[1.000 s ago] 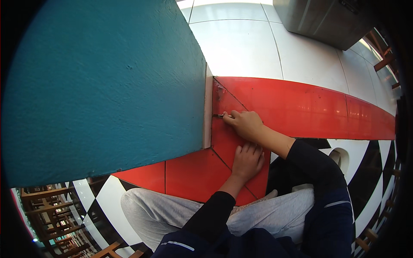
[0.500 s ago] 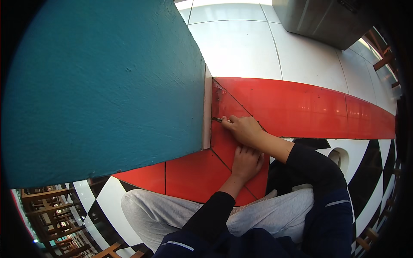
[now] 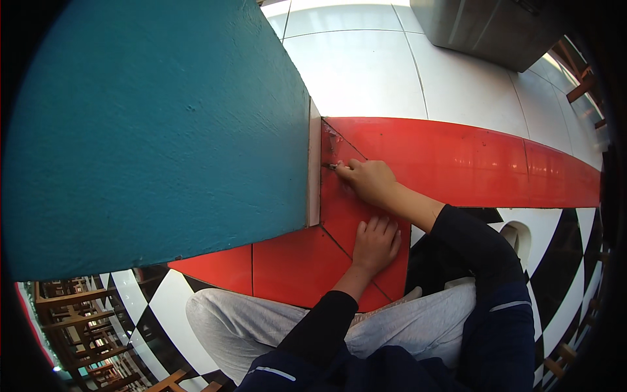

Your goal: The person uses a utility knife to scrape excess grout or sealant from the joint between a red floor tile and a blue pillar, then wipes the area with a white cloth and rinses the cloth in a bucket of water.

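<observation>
My right hand (image 3: pixel 370 179) is closed around a small tool with a thin metal end (image 3: pixel 331 166); most of it is hidden in my fingers, so its exact kind cannot be told. The tip meets the red floor tile (image 3: pixel 336 196) close to the baseboard strip (image 3: pixel 314 170) of a teal wall (image 3: pixel 163 144). Whitish scuffs and bits (image 3: pixel 332 138) mark the red tile just beyond the tip. Lower down, my left hand (image 3: pixel 377 247) lies flat on the red tile, its fingers stretched out and holding nothing.
A red tile band (image 3: pixel 457 163) runs off to the right, with white floor tiles (image 3: pixel 366 72) beyond it. A grey metal box (image 3: pixel 490 32) stands at the far right. Black and white tiles (image 3: pixel 176 307) lie around my legs. Wooden furniture (image 3: pixel 78 313) is at the lower left.
My right hand has slid the tool a little farther away along the baseboard. The left hand has stayed on the tile, and the gap between the hands has grown.
</observation>
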A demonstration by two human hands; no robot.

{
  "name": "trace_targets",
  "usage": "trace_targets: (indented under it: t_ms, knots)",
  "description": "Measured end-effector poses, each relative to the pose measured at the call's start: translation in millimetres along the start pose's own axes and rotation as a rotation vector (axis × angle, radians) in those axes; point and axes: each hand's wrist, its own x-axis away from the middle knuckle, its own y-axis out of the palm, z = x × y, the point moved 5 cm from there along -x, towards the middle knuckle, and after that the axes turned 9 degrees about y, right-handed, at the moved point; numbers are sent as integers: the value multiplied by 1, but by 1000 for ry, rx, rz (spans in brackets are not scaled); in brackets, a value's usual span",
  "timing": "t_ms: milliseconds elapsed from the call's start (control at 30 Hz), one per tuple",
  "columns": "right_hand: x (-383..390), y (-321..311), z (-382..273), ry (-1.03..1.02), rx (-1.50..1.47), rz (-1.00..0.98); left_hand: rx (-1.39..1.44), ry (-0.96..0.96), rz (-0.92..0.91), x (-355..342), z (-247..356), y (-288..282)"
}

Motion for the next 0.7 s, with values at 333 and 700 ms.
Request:
trace_targets:
  t_ms: [333,700]
  knots:
    - [13,1,-10,-4,29,-102,-22,37,86,3,1,0]
    - [9,1,-11,-9,29,18,2,36,128,1,1,-4]
